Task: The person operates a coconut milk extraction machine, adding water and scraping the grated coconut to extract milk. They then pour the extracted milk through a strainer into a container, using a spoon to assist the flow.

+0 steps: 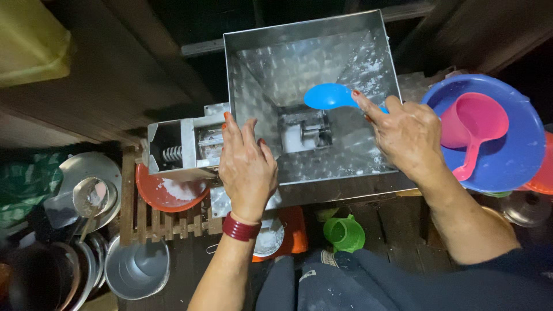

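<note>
The left hand (247,167) lies palm down on the front left rim of the steel hopper (368,167), fingers extended and close together, pointing away from the body; its grip is released and encloses nothing. A dark red bangle (241,227) sits on the left wrist. The right hand (406,135) reaches in from the right over the hopper's right wall, forearm angled up from the lower right, with the fingers clenched around the handle of a blue scoop (328,96). The scoop's bowl is inside the hopper, above the square opening (305,131) at the bottom, where a white lump and metal parts show. White powder clings to the hopper's sloped inner walls, most densely at the upper right. To the left of the hopper, a steel outlet housing (184,147) with a visible spring projects over an orange bowl (170,193) holding white material; that bowl rests on a wooden slatted rack (150,222). To the right, a blue basin (507,144) contains a pink dipper (472,124) with its handle pointing down and left. Below the hopper stands a small green cup (344,233). At lower left are a grey metal pot (138,268) and stacked metal plates (86,178). A yellow container (31,40) occupies the upper left corner. No labels or signs are legible.
</note>
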A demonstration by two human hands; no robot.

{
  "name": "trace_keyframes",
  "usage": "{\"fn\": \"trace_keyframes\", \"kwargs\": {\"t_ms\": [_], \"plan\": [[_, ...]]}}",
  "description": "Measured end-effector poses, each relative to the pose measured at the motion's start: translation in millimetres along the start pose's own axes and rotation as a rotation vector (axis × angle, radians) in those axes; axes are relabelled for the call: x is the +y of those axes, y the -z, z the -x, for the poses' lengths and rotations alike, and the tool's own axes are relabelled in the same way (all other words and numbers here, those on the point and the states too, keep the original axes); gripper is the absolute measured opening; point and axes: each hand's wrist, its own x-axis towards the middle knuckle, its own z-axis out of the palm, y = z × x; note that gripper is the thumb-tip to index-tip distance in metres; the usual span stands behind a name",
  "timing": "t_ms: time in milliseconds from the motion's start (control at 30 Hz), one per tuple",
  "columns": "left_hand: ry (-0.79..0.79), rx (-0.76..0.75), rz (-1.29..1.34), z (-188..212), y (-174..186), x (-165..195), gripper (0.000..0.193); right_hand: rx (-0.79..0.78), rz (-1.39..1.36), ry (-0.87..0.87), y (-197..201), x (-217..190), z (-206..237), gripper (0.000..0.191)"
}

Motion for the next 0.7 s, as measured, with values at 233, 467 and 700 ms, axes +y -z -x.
{"fn": "trace_keyframes", "kwargs": {"t_ms": [233, 467, 700], "plan": [[-0.012, 0.031, -0.042, 3.2, -8.5, -6.1, 0.043, 0.012, -0.021, -0.026, 18.2, -4.3, 0.4, 0.05], [0.023, 0.026, -0.091, 5.3, -17.7, -14.2, 0.044, -0.861, -0.025, 0.117, 22.7, -15.2, -17.7, 0.054], [0.032, 0.022, -0.104, 10.0, -19.3, -16.8, 0.045, -0.787, 0.097, 0.175, -60.4, -33.1, -43.0, 0.03]]}}
